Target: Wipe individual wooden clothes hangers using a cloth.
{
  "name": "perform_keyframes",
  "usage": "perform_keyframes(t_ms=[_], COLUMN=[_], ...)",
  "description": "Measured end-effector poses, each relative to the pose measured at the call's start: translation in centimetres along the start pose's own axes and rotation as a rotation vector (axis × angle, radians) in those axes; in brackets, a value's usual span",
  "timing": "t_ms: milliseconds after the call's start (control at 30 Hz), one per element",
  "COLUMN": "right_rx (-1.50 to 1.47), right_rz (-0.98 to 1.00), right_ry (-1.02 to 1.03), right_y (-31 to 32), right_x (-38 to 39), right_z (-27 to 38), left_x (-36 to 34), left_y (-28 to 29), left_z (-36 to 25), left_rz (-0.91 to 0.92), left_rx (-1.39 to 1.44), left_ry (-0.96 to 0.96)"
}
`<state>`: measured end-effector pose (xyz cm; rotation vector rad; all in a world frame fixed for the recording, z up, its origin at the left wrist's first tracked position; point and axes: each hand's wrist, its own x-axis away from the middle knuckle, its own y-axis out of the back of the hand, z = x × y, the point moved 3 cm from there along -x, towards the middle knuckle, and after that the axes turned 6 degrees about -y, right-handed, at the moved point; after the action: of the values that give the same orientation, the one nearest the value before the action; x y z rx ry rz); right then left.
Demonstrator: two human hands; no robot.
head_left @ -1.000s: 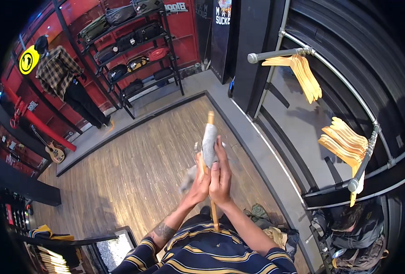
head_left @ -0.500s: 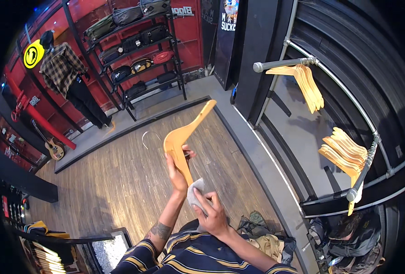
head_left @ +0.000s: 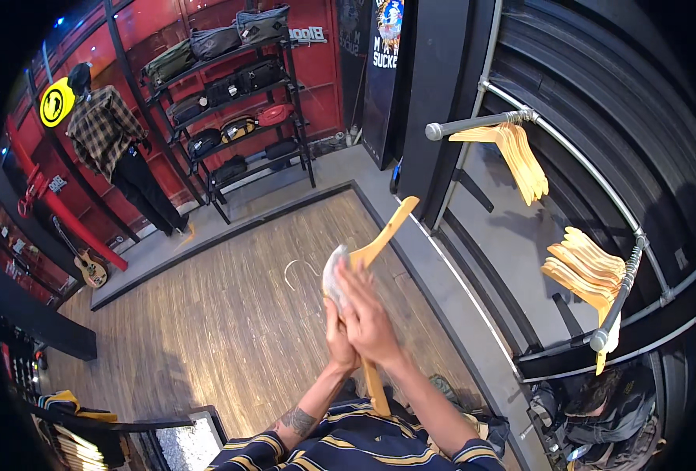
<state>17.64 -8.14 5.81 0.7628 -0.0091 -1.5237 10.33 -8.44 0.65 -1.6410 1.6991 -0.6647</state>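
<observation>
Wood-plank floor (head_left: 206,330) spreads below, with a grey pipe rail (head_left: 466,126) at the upper right carrying a cluster of pale hangers (head_left: 513,161). One contoured wooden hanger (head_left: 386,235) slants in mid-air before the person's torso. The left hand (head_left: 338,343) is clamped on it; the right hand (head_left: 368,320) presses a grey cloth (head_left: 333,275) over its bend — blurred fingers, curl impossible to tell. A thin metal hook (head_left: 287,275) juts left.

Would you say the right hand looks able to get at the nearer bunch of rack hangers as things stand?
Probably not: the right hand presses the grey cloth to the held hanger, and the nearer rack hangers hang well off to the right, though nothing visible seems to block the way.
</observation>
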Motion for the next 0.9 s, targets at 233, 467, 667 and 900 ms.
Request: perform_keyframes(t_ms=[233, 467, 667, 900], right_rx=[-0.306, -0.311, -0.228, 0.022], right_rz=[0.2, 0.229, 0.058, -0.23], right_ry=[-0.177, -0.218, -0.172, -0.145], right_y=[-1.4, -1.7, -1.4, 3.2], right_x=[8.5, 10.8, 8.3, -0.2], right_z=[0.6, 1.1, -1.3, -4.9], left_x=[-3.3, -3.3, -0.5, 3.8], left_y=[5.6, 5.9, 1.8, 1.3], left_z=[-0.7, -1.3, -0.7, 3.2], left_rz=[-0.219, -0.204, -0.26, -0.105], left_rx=[0.065, 0.014, -0.074, -0.175], left_ry=[-0.079, -0.055, 0.348, 0.127])
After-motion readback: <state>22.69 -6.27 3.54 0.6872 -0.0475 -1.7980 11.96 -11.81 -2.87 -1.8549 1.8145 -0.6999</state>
